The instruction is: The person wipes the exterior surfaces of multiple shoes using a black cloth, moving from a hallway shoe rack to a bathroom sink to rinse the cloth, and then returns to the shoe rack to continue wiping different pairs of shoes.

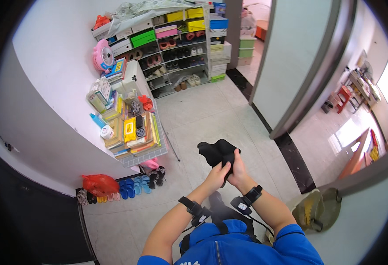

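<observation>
In front of me, above the tiled floor [194, 119], I hold a soft black cloth item [215, 152] in both hands. Its outline is uneven, with rounded lobes at the far end, and a narrow end hangs down between my hands. My left hand [217, 176] grips its near side, thumb on top. From the right, my right hand [237, 169] holds it with the fingers along its edge. Exactly what the cloth item is, I cannot tell. Black straps with small devices sit on both my forearms.
Books and a yellow wipes pack [130, 130] crowd a small table [147, 159] on the left. Below it, slippers [126, 188] line the wall beside a red plastic bag [100, 185]. A shoe rack [184, 69] stands ahead. An olive-coloured container [308, 208] is at my right.
</observation>
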The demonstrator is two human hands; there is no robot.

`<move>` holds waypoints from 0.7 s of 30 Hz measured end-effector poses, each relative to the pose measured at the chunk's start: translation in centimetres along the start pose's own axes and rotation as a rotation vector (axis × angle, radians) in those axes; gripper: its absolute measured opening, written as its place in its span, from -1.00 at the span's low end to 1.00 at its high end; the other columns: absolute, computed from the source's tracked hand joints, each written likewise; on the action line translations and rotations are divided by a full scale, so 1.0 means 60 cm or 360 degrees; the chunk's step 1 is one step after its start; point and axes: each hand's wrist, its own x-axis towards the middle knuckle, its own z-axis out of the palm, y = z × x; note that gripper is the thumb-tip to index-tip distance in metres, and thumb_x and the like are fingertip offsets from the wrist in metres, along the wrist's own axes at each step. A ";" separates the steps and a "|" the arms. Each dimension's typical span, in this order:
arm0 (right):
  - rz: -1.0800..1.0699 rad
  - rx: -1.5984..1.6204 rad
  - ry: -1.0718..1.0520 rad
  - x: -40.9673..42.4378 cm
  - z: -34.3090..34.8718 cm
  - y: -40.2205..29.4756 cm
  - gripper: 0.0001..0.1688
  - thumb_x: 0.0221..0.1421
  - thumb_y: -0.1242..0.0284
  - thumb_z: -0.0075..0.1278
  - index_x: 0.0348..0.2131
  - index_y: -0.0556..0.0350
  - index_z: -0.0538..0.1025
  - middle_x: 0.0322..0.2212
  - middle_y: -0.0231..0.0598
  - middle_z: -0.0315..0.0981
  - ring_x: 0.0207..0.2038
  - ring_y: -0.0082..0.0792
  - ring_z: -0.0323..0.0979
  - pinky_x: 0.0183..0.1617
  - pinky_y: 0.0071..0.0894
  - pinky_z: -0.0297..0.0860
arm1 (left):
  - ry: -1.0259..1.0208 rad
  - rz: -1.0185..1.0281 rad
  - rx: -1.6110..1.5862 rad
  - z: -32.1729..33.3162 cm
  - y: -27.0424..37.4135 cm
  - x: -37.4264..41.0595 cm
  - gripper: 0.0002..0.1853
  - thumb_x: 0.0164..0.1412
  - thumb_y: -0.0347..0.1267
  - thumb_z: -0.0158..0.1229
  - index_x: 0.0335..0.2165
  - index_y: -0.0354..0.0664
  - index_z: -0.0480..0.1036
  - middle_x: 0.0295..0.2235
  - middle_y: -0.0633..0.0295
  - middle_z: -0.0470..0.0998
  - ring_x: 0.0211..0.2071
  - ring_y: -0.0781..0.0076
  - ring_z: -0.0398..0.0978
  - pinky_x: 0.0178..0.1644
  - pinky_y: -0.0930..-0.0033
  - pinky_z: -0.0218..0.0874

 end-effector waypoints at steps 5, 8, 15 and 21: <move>0.0128 -0.0324 -0.0339 0.212 0.126 -0.011 -0.16 0.14 -0.22 -0.48 0.08 0.04 0.24 0.04 -0.20 0.26 0.10 -0.23 0.18 0.20 -0.07 0.05 | 0.0705 0.0167 0.0523 -0.148 0.116 0.123 -0.60 0.26 -0.26 -0.06 -0.12 -0.43 0.35 -0.30 0.13 0.51 -0.27 0.54 0.40 -0.19 0.46 0.23; 0.0440 -0.1031 0.0009 0.311 0.213 -0.019 -0.07 0.03 -0.34 -0.45 0.07 -0.05 0.27 0.09 -0.28 0.15 0.17 -0.31 0.01 0.17 0.11 -0.13 | 0.0882 0.0333 0.0728 -0.261 0.136 0.194 -0.72 0.23 -0.32 -0.05 -0.20 -0.30 0.41 -0.42 0.07 0.53 -0.42 0.47 0.46 -0.29 0.41 0.27; 0.0612 -0.0325 -0.0195 0.592 0.261 -0.082 -0.14 0.05 -0.30 -0.42 -0.08 0.03 0.36 -0.11 -0.27 0.33 -0.12 -0.29 0.30 0.01 -0.17 0.26 | 0.0503 0.0189 0.0396 -0.395 0.117 0.465 -0.48 0.25 -0.20 -0.09 0.03 -0.38 0.22 -0.15 -0.09 0.45 -0.06 0.21 0.39 0.04 0.37 0.13; 0.0336 -0.0238 -0.0009 0.750 0.323 -0.222 -0.30 0.14 -0.15 -0.33 -0.11 0.06 0.38 -0.14 -0.25 0.40 -0.10 -0.28 0.35 0.02 -0.21 0.26 | 0.0019 0.0177 0.0406 -0.459 0.189 0.695 -0.32 0.23 -0.09 -0.10 0.09 -0.47 0.09 -0.06 -0.28 0.35 0.04 0.02 0.31 0.14 0.30 0.02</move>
